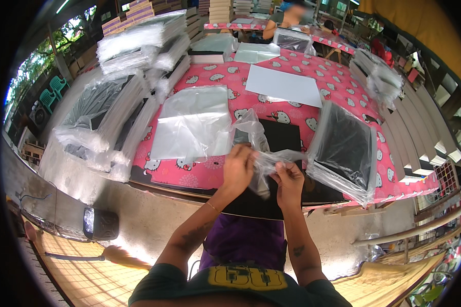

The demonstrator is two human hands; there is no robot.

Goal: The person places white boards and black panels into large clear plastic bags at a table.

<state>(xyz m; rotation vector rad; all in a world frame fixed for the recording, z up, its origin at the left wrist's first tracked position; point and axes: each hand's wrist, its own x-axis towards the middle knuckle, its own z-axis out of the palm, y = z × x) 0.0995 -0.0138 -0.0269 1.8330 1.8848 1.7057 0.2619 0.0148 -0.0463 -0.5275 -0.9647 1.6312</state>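
Through the head camera I see a dark green shirt [189, 287] with short sleeves and a large yellow print [247, 278] outlined in dark thread or ink, I can't tell which. Below it I make out a purple garment [245, 240] over the legs. A thin gold-toned bracelet [213, 207] rings the left wrist; dark tattoos [298, 250] mark both forearms. The left hand [239, 168] and right hand [290, 183] look ungloved.
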